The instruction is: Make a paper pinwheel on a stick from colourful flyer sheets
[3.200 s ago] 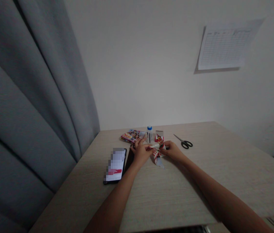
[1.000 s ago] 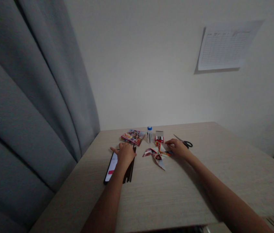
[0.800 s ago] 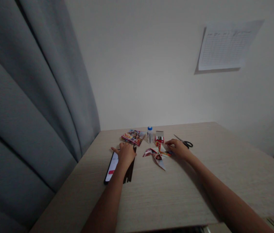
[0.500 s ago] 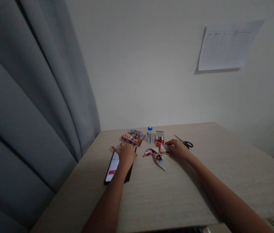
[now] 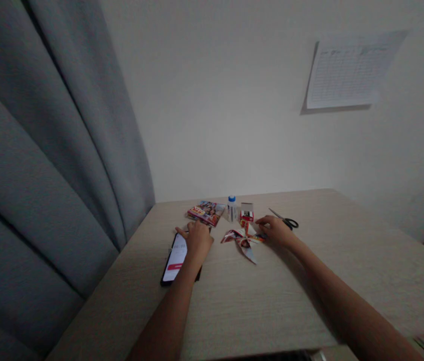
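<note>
My left hand (image 5: 198,241) is over the right side of a phone (image 5: 174,265) with a lit white screen and a red bar. Its thumb and outer finger stick out, while the tips of the others are hidden. A dark strip-like thing (image 5: 198,275) shows partly from under that hand. A paper pinwheel (image 5: 245,239), folded from colourful printed paper, lies flat between my hands. At its right blade, my right hand (image 5: 276,231) rests low with fingers apart, close to or touching the blade.
Behind the pinwheel stand a blue-capped glue bottle (image 5: 232,209) and a small open red box (image 5: 247,213). Printed magazines or papers (image 5: 206,212) lie at the back left. Black-handled scissors (image 5: 289,220) lie beyond my right hand. A grey curtain (image 5: 122,190) borders the table's left side.
My left hand has shifted slightly to the right, and less of the dark strip-like thing shows beside it. My right hand and the pinwheel stay about where they were.
</note>
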Action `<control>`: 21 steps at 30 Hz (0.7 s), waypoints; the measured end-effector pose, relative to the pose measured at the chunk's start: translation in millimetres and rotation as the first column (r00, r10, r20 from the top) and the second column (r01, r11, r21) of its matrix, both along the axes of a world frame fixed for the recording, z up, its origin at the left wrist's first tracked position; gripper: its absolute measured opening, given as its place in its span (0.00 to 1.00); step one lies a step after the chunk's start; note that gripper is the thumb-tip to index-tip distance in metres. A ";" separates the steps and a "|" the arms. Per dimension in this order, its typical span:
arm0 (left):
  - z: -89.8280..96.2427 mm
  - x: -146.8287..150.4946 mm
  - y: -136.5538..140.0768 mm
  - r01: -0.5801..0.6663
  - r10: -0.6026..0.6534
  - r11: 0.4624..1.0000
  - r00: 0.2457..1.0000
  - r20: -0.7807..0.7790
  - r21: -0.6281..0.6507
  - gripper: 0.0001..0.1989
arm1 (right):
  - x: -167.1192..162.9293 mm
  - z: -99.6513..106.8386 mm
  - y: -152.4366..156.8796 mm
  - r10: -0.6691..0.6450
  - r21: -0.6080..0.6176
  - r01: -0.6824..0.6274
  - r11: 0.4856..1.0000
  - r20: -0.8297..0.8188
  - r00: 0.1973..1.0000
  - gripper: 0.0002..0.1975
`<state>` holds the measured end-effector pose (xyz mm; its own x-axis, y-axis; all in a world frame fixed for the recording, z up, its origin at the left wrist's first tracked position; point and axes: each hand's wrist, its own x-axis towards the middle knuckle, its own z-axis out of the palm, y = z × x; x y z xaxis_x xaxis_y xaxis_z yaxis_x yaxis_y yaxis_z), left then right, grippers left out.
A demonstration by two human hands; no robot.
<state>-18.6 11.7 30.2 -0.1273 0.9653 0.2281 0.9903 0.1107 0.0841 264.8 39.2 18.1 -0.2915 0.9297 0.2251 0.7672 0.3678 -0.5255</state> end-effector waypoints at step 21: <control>-11.5 26.7 -3.5 0.122 -0.120 0.993 0.974 0.194 0.001 0.08 | -38.3 -16.1 -15.6 -0.125 -0.004 0.125 0.992 -0.064 0.990 0.26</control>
<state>8.1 8.2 18.7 -0.0499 0.9786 0.1999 0.9616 -0.0070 0.2743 226.6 23.6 2.0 -0.1581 0.9580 0.2394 0.7717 0.2711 -0.5753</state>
